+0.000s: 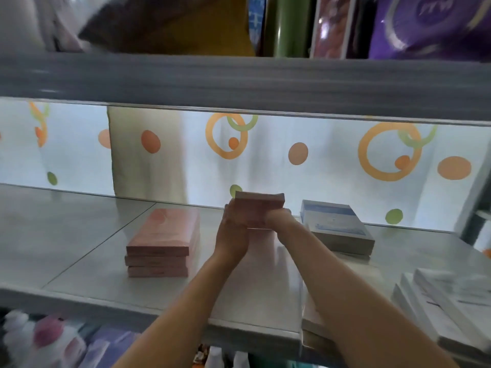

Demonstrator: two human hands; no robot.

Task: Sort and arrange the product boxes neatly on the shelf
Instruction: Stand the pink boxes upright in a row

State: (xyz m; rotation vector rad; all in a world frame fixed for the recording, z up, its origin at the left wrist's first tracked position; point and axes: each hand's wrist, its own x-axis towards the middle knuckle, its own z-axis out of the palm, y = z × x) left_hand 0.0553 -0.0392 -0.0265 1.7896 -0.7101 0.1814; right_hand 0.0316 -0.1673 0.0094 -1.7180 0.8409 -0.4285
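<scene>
Pink box (259, 208): raised above the shelf (79, 235), gripped by left hand (233, 232) and right hand (279, 220).
Handling: judged light, stiff; best taken by side edges.
Pink stack (162, 244): at left.
Blue-white boxes (336, 227): at right.

Stack of pink boxes (162, 244) on pale grey shelf (79, 251). Held box (259, 207): pink. Box (336, 225) at right: white, blue band. Backing sheet (332, 160): white, orange rings, orange and green dots.

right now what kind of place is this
Probably a small shop: a grey shelf with pink boxes stacked flat, a blue and white box, and packaged goods above.
</scene>
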